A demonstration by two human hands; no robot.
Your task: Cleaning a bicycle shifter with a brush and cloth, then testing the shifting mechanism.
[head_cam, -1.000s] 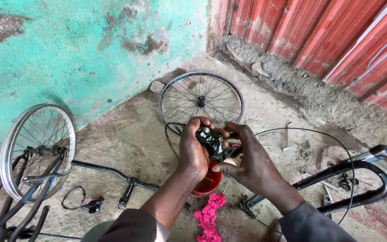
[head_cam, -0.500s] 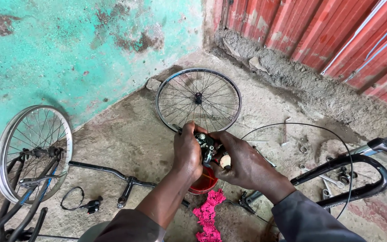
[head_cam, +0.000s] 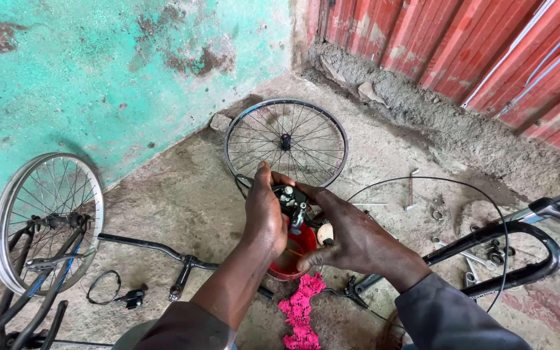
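both hands closed – gripping black brake part

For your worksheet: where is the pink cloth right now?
In the head view, the pink cloth lies on the concrete floor, bottom centre, just below the red bowl.

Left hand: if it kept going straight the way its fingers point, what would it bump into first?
The left hand points up and away, gripping a black bike part. Straight ahead lies the spoked wheel flat on the floor. It would probably meet that rim first, though depth is hard to judge.
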